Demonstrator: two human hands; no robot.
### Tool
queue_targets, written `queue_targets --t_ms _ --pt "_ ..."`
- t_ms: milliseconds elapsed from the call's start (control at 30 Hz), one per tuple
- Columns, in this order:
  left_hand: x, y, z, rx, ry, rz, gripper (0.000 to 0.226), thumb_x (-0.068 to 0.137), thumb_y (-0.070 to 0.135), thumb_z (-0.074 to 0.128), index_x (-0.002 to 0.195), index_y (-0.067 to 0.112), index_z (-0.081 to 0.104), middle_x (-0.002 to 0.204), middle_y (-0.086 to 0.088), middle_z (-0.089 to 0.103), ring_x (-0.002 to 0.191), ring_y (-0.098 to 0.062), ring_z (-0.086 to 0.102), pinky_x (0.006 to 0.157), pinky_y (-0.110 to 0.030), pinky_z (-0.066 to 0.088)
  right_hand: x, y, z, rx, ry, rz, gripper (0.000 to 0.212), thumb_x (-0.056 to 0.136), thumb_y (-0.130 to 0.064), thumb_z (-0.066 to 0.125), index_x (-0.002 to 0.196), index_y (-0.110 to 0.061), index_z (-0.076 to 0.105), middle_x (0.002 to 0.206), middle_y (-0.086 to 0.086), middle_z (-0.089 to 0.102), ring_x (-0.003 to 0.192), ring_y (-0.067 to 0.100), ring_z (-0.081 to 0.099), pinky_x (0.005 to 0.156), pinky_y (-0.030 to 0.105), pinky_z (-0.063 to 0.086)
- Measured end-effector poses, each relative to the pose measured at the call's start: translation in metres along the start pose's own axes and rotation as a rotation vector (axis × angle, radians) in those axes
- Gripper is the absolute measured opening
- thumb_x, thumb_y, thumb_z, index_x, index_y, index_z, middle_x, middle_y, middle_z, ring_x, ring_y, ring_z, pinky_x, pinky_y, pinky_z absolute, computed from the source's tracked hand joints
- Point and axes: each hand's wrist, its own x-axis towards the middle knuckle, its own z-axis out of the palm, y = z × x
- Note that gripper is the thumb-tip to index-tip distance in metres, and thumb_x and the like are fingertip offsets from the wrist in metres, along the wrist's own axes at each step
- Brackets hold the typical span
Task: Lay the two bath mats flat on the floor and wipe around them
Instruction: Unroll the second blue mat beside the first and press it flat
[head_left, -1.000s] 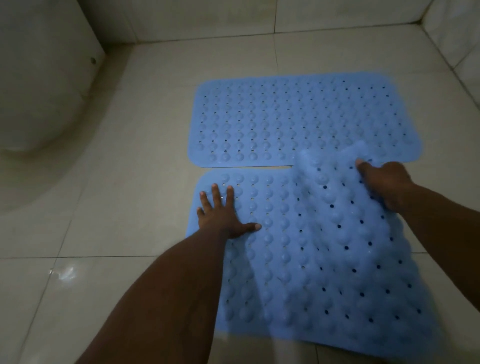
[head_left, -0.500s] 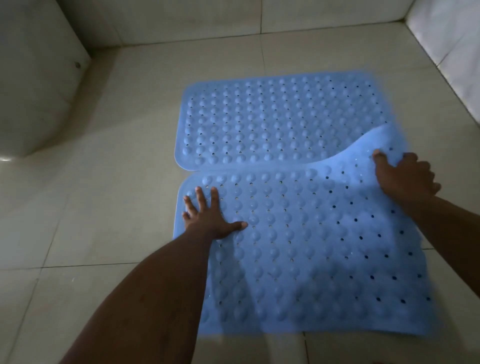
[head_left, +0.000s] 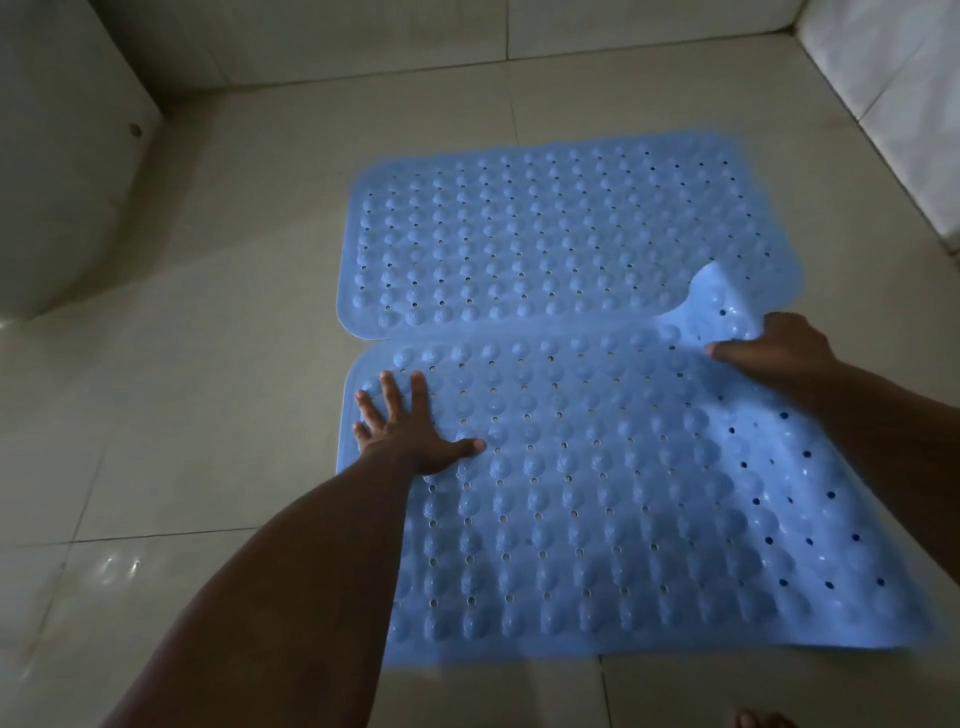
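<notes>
Two light blue rubber bath mats with bumps and small holes lie on the pale tiled floor. The far mat (head_left: 550, 234) lies flat. The near mat (head_left: 597, 493) touches its front edge. My left hand (head_left: 410, 426) presses flat, fingers spread, on the near mat's far left corner. My right hand (head_left: 774, 351) grips the near mat's far right corner, which is lifted and curls up over the far mat's edge.
A white toilet base (head_left: 62, 171) stands at the left. Tiled walls close the back (head_left: 467, 36) and the right side (head_left: 893, 104). Toes of a foot (head_left: 758, 719) show at the bottom edge. Open floor tiles (head_left: 182, 415) lie left of the mats.
My right hand has drawn the near mat's folded right part outward to the right, so most of it now lies spread. My left hand stays pressed on the left corner.
</notes>
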Motion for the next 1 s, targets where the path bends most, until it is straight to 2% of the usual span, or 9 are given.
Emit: queue_targets --t_ms 267,333,433,533,633,700,800,867,1000 --pt "0.002 0.004 -0.003 0.006 -0.009 -0.003 0.146 0.054 0.096 0.060 0.154 0.035 -0.028 0.157 -0.006 -0.045 0.145 -0.048 -0.033 0.120 -0.066 -0.002 0.000 0.002 0.011 -0.168 0.120 -0.021 0.083 0.080 -0.029 0.074 0.140 -0.007 0.022 0.130 0.027 0.053 0.115 0.048 0.055 0.097 0.051 0.047" --pt "0.001 0.006 -0.005 0.015 -0.010 -0.009 0.146 0.056 0.094 0.061 0.155 0.034 -0.027 0.158 -0.007 -0.044 0.145 -0.049 -0.031 0.120 -0.066 0.000 0.000 0.009 0.009 -0.234 0.304 0.023 0.095 0.075 -0.032 0.077 0.145 -0.009 0.017 0.132 0.031 0.047 0.119 0.048 0.049 0.100 0.056 0.041" --pt "0.001 0.009 -0.006 0.026 -0.012 -0.029 0.146 0.056 0.093 0.063 0.155 0.034 -0.027 0.158 -0.006 -0.043 0.146 -0.049 -0.029 0.120 -0.066 0.002 -0.002 0.028 0.003 -0.274 0.652 -0.042 0.097 0.064 -0.037 0.085 0.137 -0.008 0.027 0.127 0.035 0.043 0.117 0.047 0.045 0.097 0.058 0.035" --pt "0.000 0.012 -0.008 0.024 -0.024 -0.026 0.147 0.057 0.092 0.064 0.155 0.034 -0.027 0.159 -0.007 -0.043 0.146 -0.049 -0.030 0.120 -0.067 0.002 -0.007 0.049 0.007 -0.327 0.725 -0.188 0.091 0.068 -0.044 0.081 0.135 -0.009 0.030 0.130 0.034 0.041 0.121 0.049 0.042 0.099 0.063 0.032" --pt "0.002 0.010 -0.005 0.023 0.009 -0.017 0.146 0.057 0.094 0.062 0.156 0.032 -0.026 0.160 -0.009 -0.041 0.146 -0.048 -0.031 0.119 -0.066 -0.006 -0.007 0.054 0.022 -0.459 0.573 -0.183 0.085 0.079 -0.050 0.069 0.143 -0.012 0.029 0.150 0.030 0.028 0.143 0.049 0.021 0.109 0.068 0.020" --pt "0.002 0.004 0.004 0.100 0.141 0.073 0.137 0.060 0.099 0.049 0.156 0.033 -0.024 0.161 -0.009 -0.038 0.146 -0.044 -0.034 0.116 -0.062 -0.016 -0.006 0.051 0.034 -0.516 0.287 -0.070 0.081 0.085 -0.061 0.056 0.149 -0.017 0.030 0.158 0.023 0.021 0.149 0.044 0.012 0.115 0.065 0.017" --pt "-0.001 0.009 0.023 0.180 0.287 0.305 0.107 0.070 0.089 0.021 0.158 0.039 -0.015 0.165 -0.006 -0.030 0.150 -0.036 -0.030 0.121 -0.059 -0.013 -0.005 0.057 0.058 -0.381 -0.045 -0.003 0.078 0.086 -0.065 0.053 0.147 -0.021 0.033 0.156 0.016 0.023 0.146 0.040 0.021 0.113 0.060 0.028" --pt "-0.003 0.024 0.035 0.124 0.278 0.292 0.101 0.073 0.082 0.012 0.160 0.036 -0.012 0.166 -0.006 -0.027 0.151 -0.035 -0.027 0.122 -0.060 -0.009 -0.007 0.064 0.074 -0.369 -0.051 -0.030 0.080 0.085 -0.066 0.053 0.148 -0.023 0.027 0.158 0.011 0.018 0.147 0.038 0.017 0.111 0.061 0.029" --pt "0.000 0.031 0.044 0.114 0.308 0.222 0.099 0.079 0.093 0.015 0.158 0.040 -0.015 0.166 -0.003 -0.029 0.151 -0.033 -0.028 0.121 -0.056 -0.015 -0.013 0.071 0.084 -0.402 0.018 -0.054 0.080 0.088 -0.069 0.044 0.152 -0.027 0.018 0.165 0.009 0.007 0.151 0.037 0.007 0.114 0.063 0.022"
